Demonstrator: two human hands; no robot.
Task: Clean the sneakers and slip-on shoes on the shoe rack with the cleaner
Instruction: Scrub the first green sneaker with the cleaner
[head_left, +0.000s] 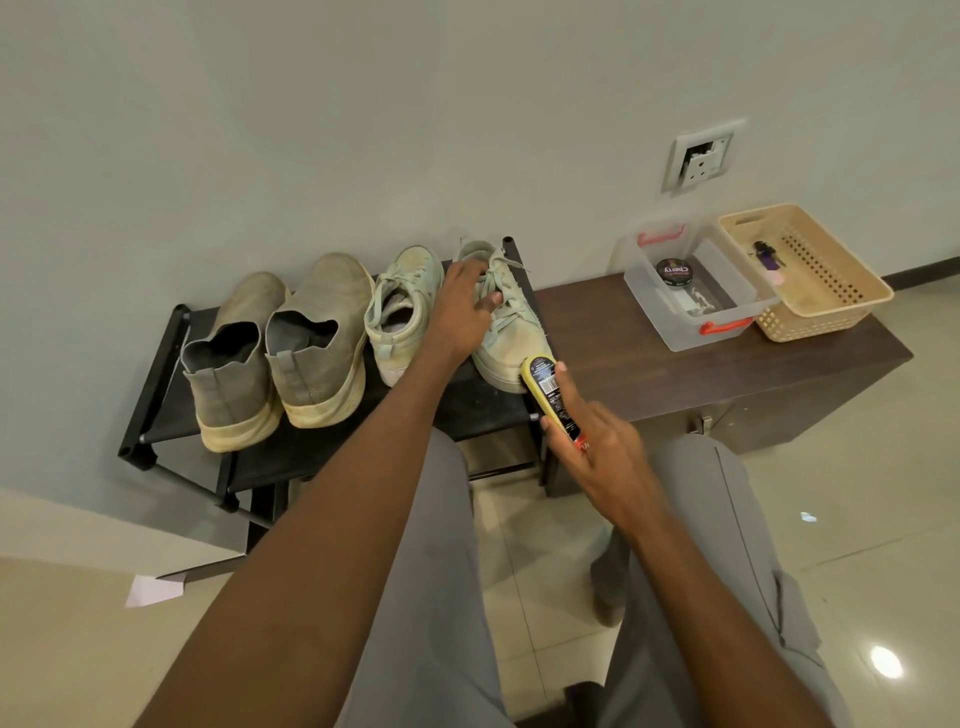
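Seen from the head camera, looking down past the person's grey-trousered knees, a low black shoe rack (156, 374) stands against a pale wall with four shoes in a row on its top shelf. At the left are two grey-brown slip-on shoes (275, 353), heels toward the viewer. To their right is a pale green laced sneaker (402, 312), and at the right end a second pale sneaker (506, 322). The left hand (462, 306) lies on top of this right-end sneaker, fingers curled over its laces and tongue, steadying it. The right hand (597, 447) grips a yellow and black cleaner bottle (550, 395), index finger stretched along its barcode label, the other fingers wrapped round the lower body. The bottle's top end touches the sneaker's heel, just below the left hand. Right of the rack, a dark wooden bench (623, 353) carries a clear plastic box (691, 306) with red handles, holding a round polish tin (674, 273), and beside it a beige perforated basket (831, 291).
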